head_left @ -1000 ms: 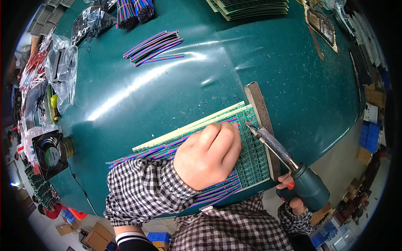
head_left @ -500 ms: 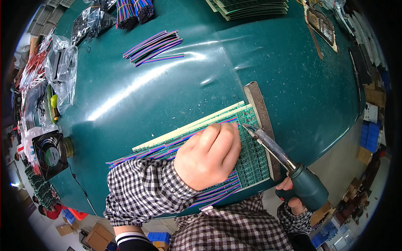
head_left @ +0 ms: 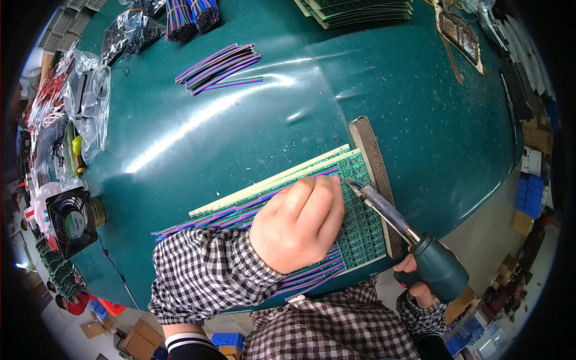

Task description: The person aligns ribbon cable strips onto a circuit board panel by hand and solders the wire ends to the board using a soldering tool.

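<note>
A green circuit board panel [head_left: 363, 231] lies tilted on the table, rows of small parts across it. Multicoloured ribbon wires [head_left: 318, 268] lie over it, their right ends on the board. My left hand [head_left: 300, 225] rests above these wires, fingers pinched on a ribbon wire near the panel's upper right; the fingertips partly hide it. My right hand [head_left: 415, 279] grips a green-handled soldering gun [head_left: 441, 268] from below. The gun's metal tip points up-left and sits at the board, just right of my left fingertips. Whether the tip touches the board I cannot tell.
A metal bar [head_left: 377, 174] borders the panel's right side. Loose ribbon wires [head_left: 219, 69] lie farther back, with wire bundles [head_left: 180, 21] behind. Stacked boards [head_left: 360, 12] stand at the far edge. A black fan [head_left: 73, 221] is at left, a soldering tray [head_left: 461, 39] at far right.
The soldering gun and my right hand have shifted very slightly left. My left hand stays in nearly the same place.
</note>
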The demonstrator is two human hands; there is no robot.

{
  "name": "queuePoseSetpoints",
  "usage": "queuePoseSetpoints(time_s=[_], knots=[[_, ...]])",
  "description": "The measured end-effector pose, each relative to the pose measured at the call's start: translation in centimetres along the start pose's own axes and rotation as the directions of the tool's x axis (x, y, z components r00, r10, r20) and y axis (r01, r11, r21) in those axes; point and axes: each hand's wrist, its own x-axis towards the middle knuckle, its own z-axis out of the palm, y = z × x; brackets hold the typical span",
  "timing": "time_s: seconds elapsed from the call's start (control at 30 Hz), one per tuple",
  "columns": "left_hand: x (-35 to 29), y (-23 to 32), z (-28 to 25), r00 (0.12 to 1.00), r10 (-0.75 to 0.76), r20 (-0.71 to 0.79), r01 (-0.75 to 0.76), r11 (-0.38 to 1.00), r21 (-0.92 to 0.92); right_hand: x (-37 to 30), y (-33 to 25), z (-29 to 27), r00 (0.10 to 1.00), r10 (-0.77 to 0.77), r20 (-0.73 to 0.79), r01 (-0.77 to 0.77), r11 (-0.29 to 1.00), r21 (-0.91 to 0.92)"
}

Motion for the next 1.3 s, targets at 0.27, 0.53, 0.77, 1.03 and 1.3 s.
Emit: queuePoseSetpoints(time_s=[0.27,0.53,0.77,1.03,1.3], knots=[[0.1,0.1,0.0,1.0,-0.007,0.002,0.007,1.0,0.002,-3.2,4.7,-2.0,0.989,-0.026,0.148,0.01,0.994,0.108],[0.2,0.1,-0.1,1.0,0.005,0.011,-0.005,1.0,0.009,-0.8,3.8,-1.9,0.998,-0.012,0.066,-0.033,0.767,0.64],[0.5,0.2,-0.6,0.999,-0.033,0.032,0.034,0.999,-0.027,7.4,6.5,-3.2,0.985,-0.114,-0.131,0.158,0.277,0.948],[0.6,-2.1,-8.6,0.953,-0.277,0.126,0.302,0.91,-0.283,7.9,7.5,-2.5,0.965,-0.166,-0.201,0.242,0.278,0.93],[3.2,-16.0,-2.8,0.906,-0.381,0.186,0.419,0.87,-0.26,8.2,7.2,-1.3,0.968,-0.074,-0.241,0.252,0.333,0.908]])
